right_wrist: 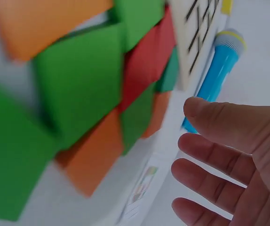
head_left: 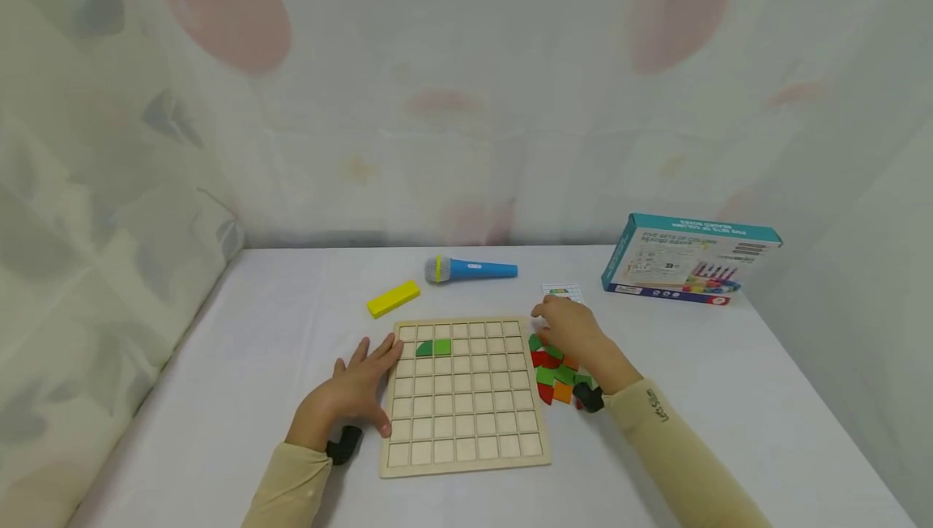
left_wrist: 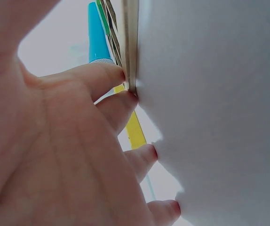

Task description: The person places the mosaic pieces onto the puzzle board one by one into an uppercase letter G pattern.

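Observation:
A wooden grid board [head_left: 464, 404] lies flat on the white table. My left hand [head_left: 353, 392] spreads its fingers along the board's left edge, with fingertips right at the rim. Two pieces sit in cells near the board's upper left: a dark green quarter-round piece [head_left: 425, 349] and a light green square [head_left: 442, 347]. Beyond the board's right edge is a loose heap of red, green and orange pieces [head_left: 564, 393]. Over the far end of that heap is my right hand [head_left: 577, 332]. The right wrist view shows its relaxed fingers [right_wrist: 210, 181] apart from the thumb, holding nothing.
Behind the board lie a yellow block [head_left: 394, 299] and a blue toy microphone [head_left: 474, 270]. A small printed card [head_left: 561, 291] lies just past my right hand. At the back right stands a teal and white box [head_left: 688, 261]. Curtains hang behind the table.

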Tool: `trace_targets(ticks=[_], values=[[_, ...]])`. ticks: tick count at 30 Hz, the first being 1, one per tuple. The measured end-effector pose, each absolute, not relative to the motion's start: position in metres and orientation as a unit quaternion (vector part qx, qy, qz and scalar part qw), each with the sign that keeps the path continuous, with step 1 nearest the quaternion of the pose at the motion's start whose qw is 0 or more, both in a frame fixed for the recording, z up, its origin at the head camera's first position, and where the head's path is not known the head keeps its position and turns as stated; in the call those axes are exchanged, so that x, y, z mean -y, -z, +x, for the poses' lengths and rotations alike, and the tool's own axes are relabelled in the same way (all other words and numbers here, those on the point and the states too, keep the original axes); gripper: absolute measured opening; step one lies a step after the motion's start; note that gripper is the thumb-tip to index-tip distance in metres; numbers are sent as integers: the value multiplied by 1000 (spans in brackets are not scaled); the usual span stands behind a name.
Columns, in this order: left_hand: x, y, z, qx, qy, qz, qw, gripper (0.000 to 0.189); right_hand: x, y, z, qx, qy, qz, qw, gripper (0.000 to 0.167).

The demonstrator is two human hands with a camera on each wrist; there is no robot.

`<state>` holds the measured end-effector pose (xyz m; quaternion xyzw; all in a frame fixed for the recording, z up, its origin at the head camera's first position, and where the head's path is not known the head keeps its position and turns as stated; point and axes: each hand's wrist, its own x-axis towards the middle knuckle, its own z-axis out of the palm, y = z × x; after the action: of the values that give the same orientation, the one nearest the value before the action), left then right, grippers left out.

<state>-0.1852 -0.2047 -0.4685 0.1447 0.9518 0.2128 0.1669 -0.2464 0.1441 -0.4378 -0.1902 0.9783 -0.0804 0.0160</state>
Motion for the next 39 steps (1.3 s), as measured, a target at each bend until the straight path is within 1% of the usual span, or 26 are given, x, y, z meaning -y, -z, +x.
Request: trace_targets(ticks=[5,14,19,25,29,33,39], values=[[206,468,-185,-950,-224,140,167,133,-150,446,-246,-980,88,-173,43,27],[207,467,-184,-950,-225,140,163,134,-150,449,-247,-978,90,-178,63,22],[206,466,-184,-951,-222,140,163,133,-150,449,-247,-981,71,-176,46,20],[206,464,-184,-951,-222,138,167,133,-145,442,-246,-984,56,-169,5,20],[206,464,-184,-951,-220,136,168,133,-129,437,-245,-975,58,-209,-35,21],[206,465,-184,-950,-222,136,172,132,-105,434,-242,-962,68,-257,-69,19],[204,465,-183,-949,-224,146,167,130,-72,433,-239,-951,62,-297,-64,15]])
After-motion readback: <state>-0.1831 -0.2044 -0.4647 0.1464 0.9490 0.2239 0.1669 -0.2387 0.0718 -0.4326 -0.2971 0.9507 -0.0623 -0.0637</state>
